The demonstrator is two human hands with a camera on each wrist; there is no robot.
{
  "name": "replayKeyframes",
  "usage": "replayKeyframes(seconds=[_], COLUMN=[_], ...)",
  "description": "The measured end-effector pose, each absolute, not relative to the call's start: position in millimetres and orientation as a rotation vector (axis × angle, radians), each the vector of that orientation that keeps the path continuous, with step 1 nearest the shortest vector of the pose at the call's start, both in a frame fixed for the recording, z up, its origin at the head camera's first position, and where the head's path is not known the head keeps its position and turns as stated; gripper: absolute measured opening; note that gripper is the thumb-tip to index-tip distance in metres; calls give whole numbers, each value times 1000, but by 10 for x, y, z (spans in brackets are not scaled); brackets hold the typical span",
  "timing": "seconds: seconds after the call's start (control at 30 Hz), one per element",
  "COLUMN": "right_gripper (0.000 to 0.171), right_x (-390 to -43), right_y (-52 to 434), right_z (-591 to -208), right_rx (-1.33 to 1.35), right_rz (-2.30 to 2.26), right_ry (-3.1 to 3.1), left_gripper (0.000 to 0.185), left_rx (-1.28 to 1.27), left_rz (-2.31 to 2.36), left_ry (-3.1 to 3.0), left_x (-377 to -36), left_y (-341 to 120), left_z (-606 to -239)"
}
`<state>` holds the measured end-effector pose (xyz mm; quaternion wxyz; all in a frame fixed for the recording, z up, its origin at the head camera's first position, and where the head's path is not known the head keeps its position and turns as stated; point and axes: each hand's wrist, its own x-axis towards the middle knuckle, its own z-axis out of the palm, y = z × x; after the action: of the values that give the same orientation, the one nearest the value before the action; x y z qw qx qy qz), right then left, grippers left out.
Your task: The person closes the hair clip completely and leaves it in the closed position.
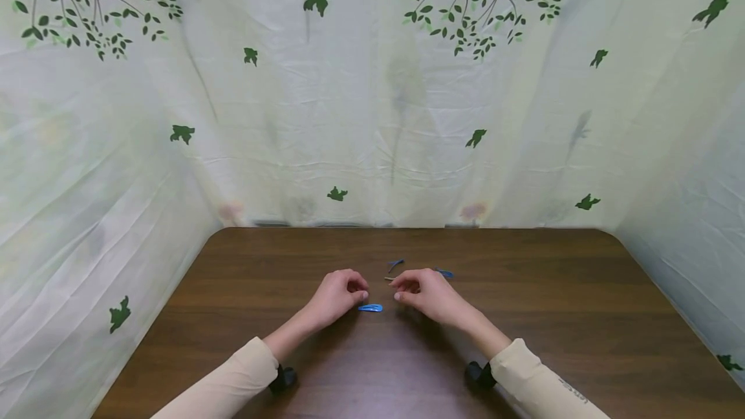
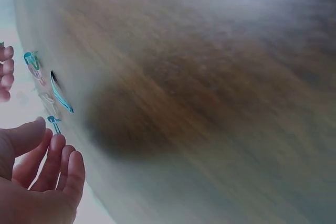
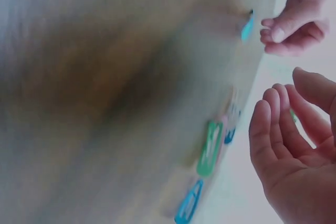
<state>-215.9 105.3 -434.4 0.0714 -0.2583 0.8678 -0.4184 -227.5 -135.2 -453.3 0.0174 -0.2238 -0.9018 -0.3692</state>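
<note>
A bright blue snap hair clip (image 1: pixel 370 308) lies on the brown table just below the fingertips of my left hand (image 1: pixel 336 296). The fingers of that hand bend loosely with nothing between them, and a gap shows between thumb and fingertips in the left wrist view. Across from it, my right hand (image 1: pixel 429 293) hovers over the table, its fingers relaxed and holding nothing. Beyond the right hand are more clips: a green clip (image 3: pixel 210 148), a blue clip (image 3: pixel 189 203) and a dark blue clip (image 3: pixel 229 136). In the head view the right hand partly hides this group.
The brown wooden table (image 1: pixel 262 251) has rounded far corners. A pale curtain (image 1: pixel 372 115) with printed leaves and birds hangs behind it and along both sides. Dark wrist cameras, like the left one (image 1: pixel 283 379), sit by the cream sleeves (image 1: pixel 233 380).
</note>
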Motion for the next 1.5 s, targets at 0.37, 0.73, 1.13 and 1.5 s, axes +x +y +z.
replayKeyframes(seconds=[0.37, 0.73, 1.13, 1.5], right_gripper=[18, 19, 17, 13], right_x=[-2328, -2512, -2632, -2718], right_y=[1156, 1114, 1089, 1043], right_z=[-4272, -4373, -4465, -4547], right_rx=[-743, -735, -754, -755], right_rz=[-1216, -1127, -1113, -1051], right_ry=[2708, 2795, 2722, 2741], left_gripper=[7, 8, 7, 8], left_rx=[-639, -636, -661, -666], left_rz=[-1187, -1253, -1254, -1263], left_ry=[-2821, -2820, -2847, -2847], left_x=[-2395, -2541, -2625, -2672], left_y=[-1297, -1263, -1233, -1232], left_z=[-4553, -4606, -4665, -4676])
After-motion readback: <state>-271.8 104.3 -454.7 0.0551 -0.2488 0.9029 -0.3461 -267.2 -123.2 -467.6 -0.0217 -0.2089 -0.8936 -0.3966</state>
